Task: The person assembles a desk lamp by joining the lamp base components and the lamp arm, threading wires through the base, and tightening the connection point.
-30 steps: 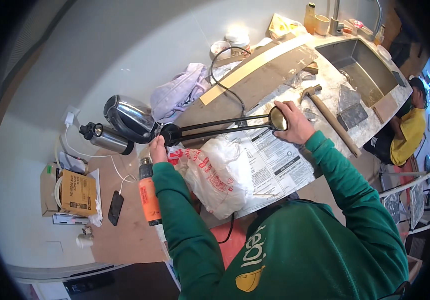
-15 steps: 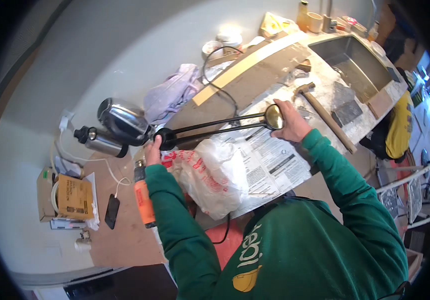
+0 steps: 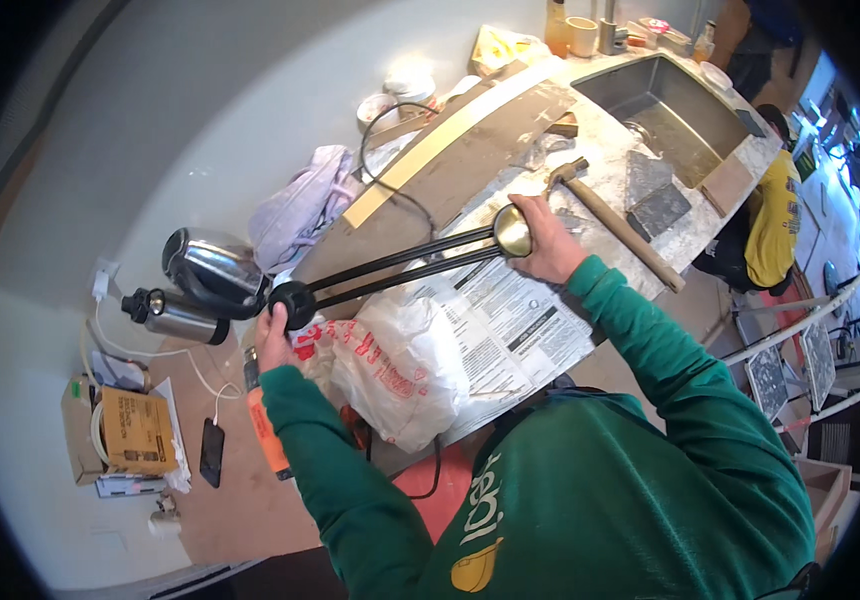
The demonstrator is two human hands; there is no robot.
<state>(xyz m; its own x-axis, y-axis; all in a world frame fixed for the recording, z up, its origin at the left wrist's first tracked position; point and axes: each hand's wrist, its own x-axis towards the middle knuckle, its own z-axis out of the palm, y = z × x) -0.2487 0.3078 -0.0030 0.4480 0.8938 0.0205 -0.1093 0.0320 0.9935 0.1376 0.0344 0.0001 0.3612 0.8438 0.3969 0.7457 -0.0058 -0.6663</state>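
Note:
I hold a long black fitting with two parallel rods (image 3: 405, 262) across the bench, one hand at each end. My left hand (image 3: 274, 342) is closed on its round black end (image 3: 293, 305). At the other end, the fingers of my right hand (image 3: 553, 240) grip the rim of a round cup with a gold-coloured inside (image 3: 513, 231). Below the rods lie a crumpled white plastic bag (image 3: 405, 375) with red print and spread newspaper (image 3: 525, 325). A hammer (image 3: 622, 225) with a wooden handle rests beyond my right hand.
A kettle (image 3: 212, 270), a steel flask (image 3: 178, 314) and a lilac cloth (image 3: 302, 210) stand by the wall. Near my left forearm is an orange tool (image 3: 266, 432). A phone (image 3: 212, 452) charges beside a cardboard box (image 3: 137, 430). The sink (image 3: 665, 110) is far right; a person in yellow (image 3: 775, 220) crouches beyond.
My view has turned slightly, so the bench items appear further left and the kettle side lower. Both hands keep their hold on the black fitting.

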